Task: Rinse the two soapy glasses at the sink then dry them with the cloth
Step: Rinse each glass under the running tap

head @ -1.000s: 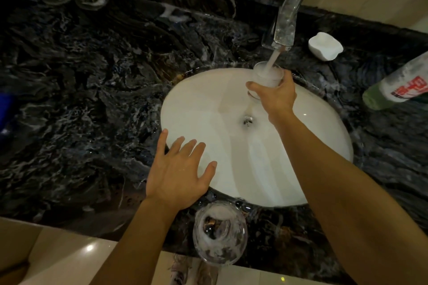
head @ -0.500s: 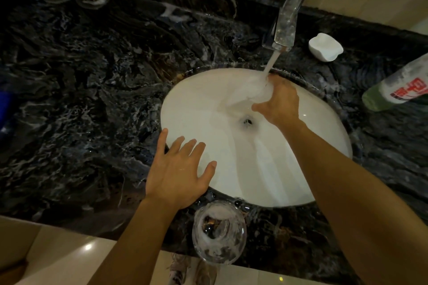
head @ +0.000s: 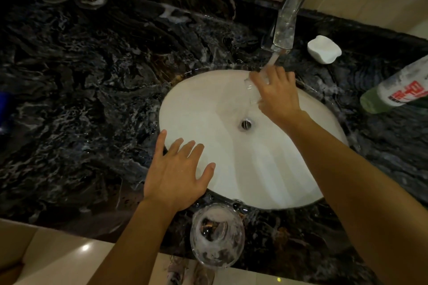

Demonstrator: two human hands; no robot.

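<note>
My right hand (head: 278, 97) grips the glass (head: 252, 90) under the tap (head: 286, 23), upper right; I'd rotate it slowly; my left hand (head: 178, 173) lies spread.

Left hand (head: 177, 176): palm down and flat, four fingers straight and fanned forward, thumb splayed out to the right; it holds nothing.
Left forearm: bare, coming in from the bottom edge and slanting up and right to a straight wrist.
Right hand (head: 279, 97): back turned up, fingers curled to the left, gripping a glass (head: 252, 92).
Right forearm: bare, stretched from the lower right corner up and left.
Spacing: hands well apart, the right one farther forward.
</note>
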